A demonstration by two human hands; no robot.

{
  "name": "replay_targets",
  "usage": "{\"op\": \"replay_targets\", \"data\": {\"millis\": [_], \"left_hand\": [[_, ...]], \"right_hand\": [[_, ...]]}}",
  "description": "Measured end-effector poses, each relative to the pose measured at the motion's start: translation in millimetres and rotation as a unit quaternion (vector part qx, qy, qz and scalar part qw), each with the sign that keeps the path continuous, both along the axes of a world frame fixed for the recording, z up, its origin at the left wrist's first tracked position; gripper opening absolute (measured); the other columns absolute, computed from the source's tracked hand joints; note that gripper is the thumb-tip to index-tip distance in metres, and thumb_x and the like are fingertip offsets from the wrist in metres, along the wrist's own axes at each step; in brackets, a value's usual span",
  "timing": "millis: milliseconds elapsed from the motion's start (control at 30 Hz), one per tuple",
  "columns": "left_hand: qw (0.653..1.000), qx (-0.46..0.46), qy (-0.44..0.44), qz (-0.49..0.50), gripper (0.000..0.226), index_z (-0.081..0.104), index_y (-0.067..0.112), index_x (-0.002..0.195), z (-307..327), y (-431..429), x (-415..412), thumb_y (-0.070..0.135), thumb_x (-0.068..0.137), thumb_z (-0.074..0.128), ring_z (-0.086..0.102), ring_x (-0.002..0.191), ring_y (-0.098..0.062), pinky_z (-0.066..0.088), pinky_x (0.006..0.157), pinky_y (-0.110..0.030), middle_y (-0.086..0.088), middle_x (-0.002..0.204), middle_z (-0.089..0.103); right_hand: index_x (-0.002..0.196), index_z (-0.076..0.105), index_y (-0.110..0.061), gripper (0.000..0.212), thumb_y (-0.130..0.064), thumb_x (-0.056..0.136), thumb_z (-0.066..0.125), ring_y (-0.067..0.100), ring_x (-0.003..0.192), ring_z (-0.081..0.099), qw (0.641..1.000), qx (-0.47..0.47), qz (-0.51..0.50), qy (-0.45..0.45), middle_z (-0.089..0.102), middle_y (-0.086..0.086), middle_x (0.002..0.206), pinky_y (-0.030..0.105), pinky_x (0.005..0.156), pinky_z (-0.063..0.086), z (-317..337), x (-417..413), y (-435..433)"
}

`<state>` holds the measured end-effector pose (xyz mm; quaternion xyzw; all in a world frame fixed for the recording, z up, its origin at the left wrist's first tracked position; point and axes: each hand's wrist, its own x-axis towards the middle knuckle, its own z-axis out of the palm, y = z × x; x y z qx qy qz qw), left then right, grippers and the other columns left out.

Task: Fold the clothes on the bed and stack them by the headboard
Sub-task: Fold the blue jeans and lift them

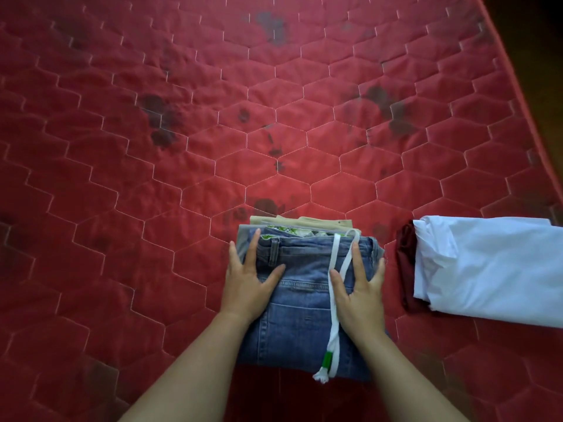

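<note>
The folded blue denim jeans [304,315] lie on top of a small stack in the lower centre of the frame, on the bed. My two hands rest flat on them with the fingers straight and spread, grasping nothing: my left hand [248,281] on the left side of the jeans, my right hand [359,293] on the right side. Between my hands a white flat drawstring with a green band near its end [335,330] runs down over the denim.

Under the jeans, at the far edge of the stack, I see three more layers: a green and white patterned cloth [289,230], a grey garment [246,236] and a beige garment [304,221] at the bottom.

At the right of the frame, apart from the stack, a folded white cloth [493,269] lies on a dark red garment [406,269].

All rests on the red quilted bed with hexagon stitching [152,178], which has dark stains in several places.
</note>
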<state>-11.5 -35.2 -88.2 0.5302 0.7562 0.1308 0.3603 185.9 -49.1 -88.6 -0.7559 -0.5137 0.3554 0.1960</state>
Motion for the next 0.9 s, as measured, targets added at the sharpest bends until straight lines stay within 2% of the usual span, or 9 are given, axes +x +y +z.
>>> {"op": "replay_targets", "data": {"millis": [200,267,367,433,633,733,800,900], "left_hand": [[1.0,0.013,-0.006,0.007,0.07,-0.009,0.072,0.125,-3,1,0,0.076,0.07,0.033,0.027,0.137,-0.035,0.04,0.101,-0.052,-0.007,0.156,0.003],[1.0,-0.007,-0.011,0.014,0.071,-0.009,0.073,0.125,-7,5,1,0.075,0.072,0.038,0.035,0.132,-0.037,0.043,0.099,-0.052,-0.009,0.154,0.011],[1.0,-0.029,-0.002,0.012,0.074,-0.01,0.073,0.123,-12,10,-1,0.069,0.077,0.048,0.049,0.118,-0.035,0.045,0.092,-0.041,-0.015,0.138,0.035],[0.999,-0.038,-0.01,0.013,0.075,-0.009,0.072,0.124,-14,11,-3,0.068,0.077,0.05,0.054,0.11,-0.033,0.045,0.089,-0.037,-0.014,0.128,0.044],[0.999,-0.032,0.001,0.014,0.073,-0.015,0.076,0.119,-19,10,-2,0.073,0.074,0.043,0.056,0.103,-0.036,0.044,0.087,-0.037,-0.014,0.118,0.043],[0.999,-0.028,-0.003,0.035,0.073,-0.009,0.075,0.123,-16,11,-1,0.074,0.074,0.046,0.055,0.088,-0.027,0.039,0.076,-0.028,-0.007,0.104,0.043],[0.999,-0.016,-0.008,0.049,0.073,-0.005,0.073,0.126,-10,7,1,0.073,0.075,0.047,0.048,0.078,-0.019,0.036,0.073,-0.026,-0.004,0.099,0.042],[0.998,-0.009,-0.015,0.064,0.073,-0.002,0.071,0.129,12,-5,0,0.069,0.077,0.049,0.044,0.076,-0.016,0.035,0.072,-0.026,-0.004,0.098,0.043]], "right_hand": [[0.129,0.008,-0.072,0.072,-0.06,0.077,0.056,0.019,0.143,0.012,0.996,-0.018,0.028,0.085,0.004,0.002,0.157,0.034,0.106,0.022,-6,17,1],[0.128,0.008,-0.073,0.071,-0.061,0.077,0.056,0.018,0.143,0.014,0.996,-0.026,0.02,0.081,0.005,0.001,0.157,0.031,0.102,0.024,-9,15,4],[0.127,0.009,-0.074,0.072,-0.059,0.077,0.058,0.02,0.141,0.021,0.995,-0.033,0.009,0.089,0.011,0.002,0.155,0.032,0.102,0.027,-11,14,5],[0.126,0.011,-0.074,0.072,-0.056,0.078,0.061,0.02,0.138,0.027,0.994,-0.032,0.004,0.1,0.018,0.004,0.152,0.032,0.103,0.028,-11,16,6],[0.126,0.01,-0.074,0.071,-0.055,0.079,0.06,0.019,0.137,0.029,0.994,-0.025,0.006,0.105,0.021,0.004,0.15,0.03,0.101,0.028,-18,16,7],[0.127,0.016,-0.072,0.07,-0.052,0.079,0.062,0.015,0.135,0.03,0.992,-0.013,0.0,0.126,0.027,0.003,0.147,0.027,0.102,0.027,-18,19,8],[0.13,0.021,-0.069,0.069,-0.049,0.079,0.064,0.011,0.13,0.034,0.991,-0.005,0.001,0.137,0.032,0.0,0.144,0.027,0.101,0.029,-13,21,9],[0.133,0.026,-0.062,0.067,-0.043,0.081,0.065,0.011,0.127,0.042,0.988,0.005,0.019,0.155,0.04,-0.001,0.141,0.035,0.106,0.036,9,21,6]]}}
